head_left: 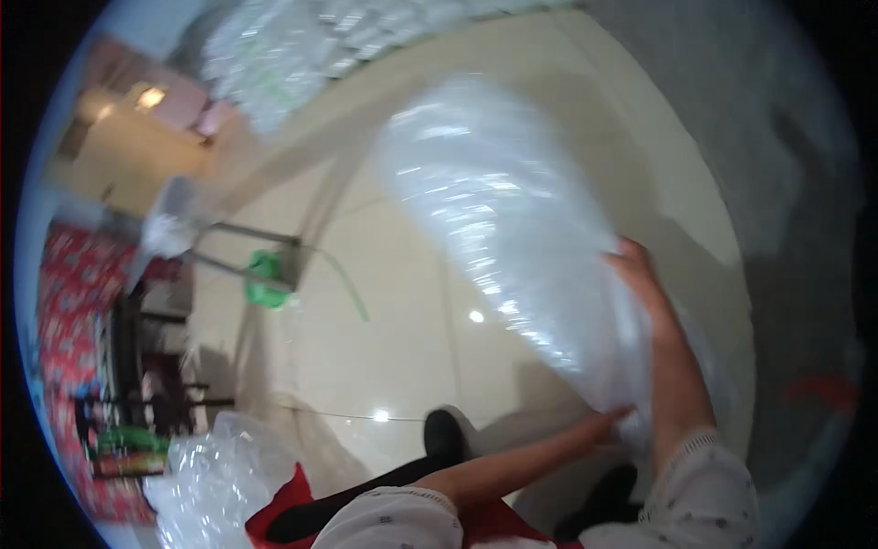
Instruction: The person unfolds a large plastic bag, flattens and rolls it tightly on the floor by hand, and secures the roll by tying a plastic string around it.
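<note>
A big, long, translucent plastic bag [512, 220] stretches from near my feet toward the far side of the floor. Its surface is shiny and creased, and what it contains cannot be made out. My right hand [633, 265] grips the bag's right side about halfway along, thumb and fingers bent against the film. Lower down, my left hand [617, 423] is closed at the gathered near end of the bag. Motion blur and the film partly hide the left fingers.
A metal-framed stand [242, 247] with a green roll [265, 279] is on the left, a thin green strip [352, 288] beside it. Another clear plastic bag [224, 476] lies near left. Plastic-wrapped packs [366, 32] line the far side. Red patterned cloth [69, 311] hangs far left.
</note>
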The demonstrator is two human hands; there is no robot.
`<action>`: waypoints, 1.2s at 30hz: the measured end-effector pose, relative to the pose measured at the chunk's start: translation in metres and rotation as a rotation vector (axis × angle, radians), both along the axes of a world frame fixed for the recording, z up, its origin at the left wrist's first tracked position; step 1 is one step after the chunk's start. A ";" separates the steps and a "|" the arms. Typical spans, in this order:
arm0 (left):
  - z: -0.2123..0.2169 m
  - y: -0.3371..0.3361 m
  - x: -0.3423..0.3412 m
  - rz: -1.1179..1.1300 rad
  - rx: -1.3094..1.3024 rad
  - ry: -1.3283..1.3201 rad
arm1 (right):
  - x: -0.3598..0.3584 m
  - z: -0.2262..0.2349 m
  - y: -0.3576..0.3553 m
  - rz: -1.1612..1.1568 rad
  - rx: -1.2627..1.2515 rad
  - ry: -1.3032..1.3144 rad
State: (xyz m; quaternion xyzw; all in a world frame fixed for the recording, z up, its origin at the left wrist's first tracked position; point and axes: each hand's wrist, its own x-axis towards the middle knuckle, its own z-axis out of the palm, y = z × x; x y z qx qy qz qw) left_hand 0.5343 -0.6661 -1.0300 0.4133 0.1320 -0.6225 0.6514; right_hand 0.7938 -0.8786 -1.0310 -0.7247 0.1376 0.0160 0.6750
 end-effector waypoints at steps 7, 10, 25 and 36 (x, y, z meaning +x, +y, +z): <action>-0.016 0.018 -0.028 0.190 -0.051 -0.253 | 0.011 0.049 0.191 0.583 -0.579 -0.185; 0.032 -0.004 0.015 -0.204 -0.007 -0.522 | 0.008 0.042 0.217 0.601 -0.696 -0.216; 0.062 -0.001 0.226 -0.632 0.680 -2.195 | -0.077 0.104 0.066 -0.666 -0.993 -0.303; 0.051 -0.043 0.240 -0.431 0.614 -2.307 | -0.089 0.031 -0.055 -0.370 -0.811 0.635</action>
